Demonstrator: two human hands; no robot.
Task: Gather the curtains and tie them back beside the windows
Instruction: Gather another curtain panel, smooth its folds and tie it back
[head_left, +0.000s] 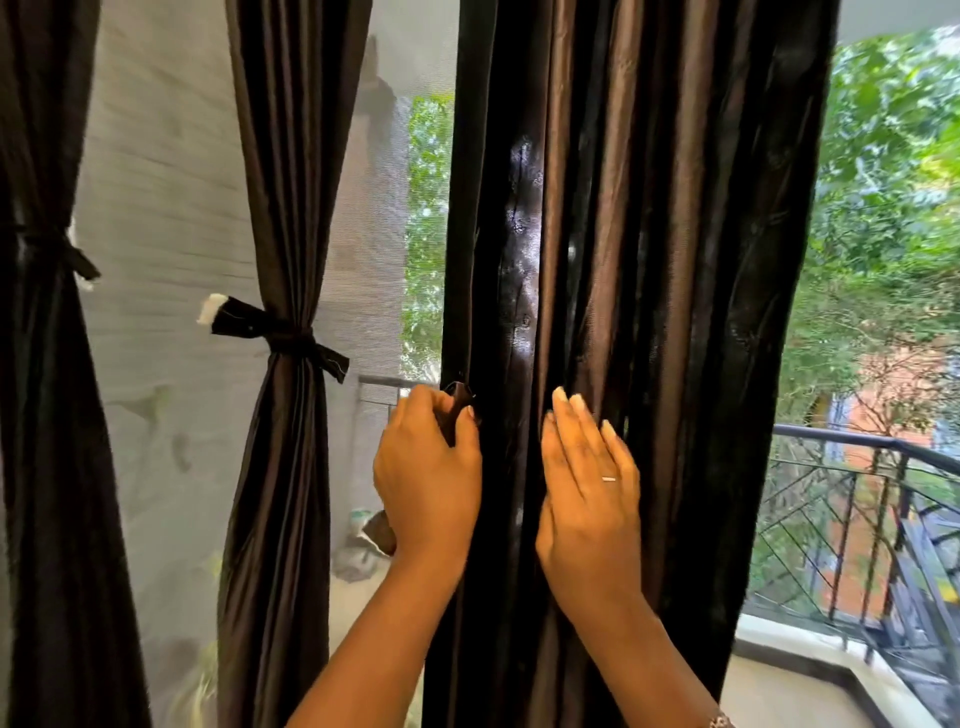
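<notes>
I am inspecting the untied curtain (623, 312), which is hanging straight down, its long axis vertical, folds loosely bunched. To the left of it a middle curtain (280, 467) is already cinched by a tie band (283, 338); further left of it a third curtain (41, 415) is also standing tied. Behind it, to its right, a balcony railing (857, 467) is showing.

My left hand (428, 478) is gripping the curtain's left edge, fingers curled shut around a dark fabric end, possibly a tie strip; I cannot tell which. My right hand (587, 493) is lying flat on the front folds, fingers spread apart, clamping nothing.

Most of the curtain's width is lying to the right of both hands, so I judge the right hand is nearer for sweeping the folds leftward toward the clenched left hand
</notes>
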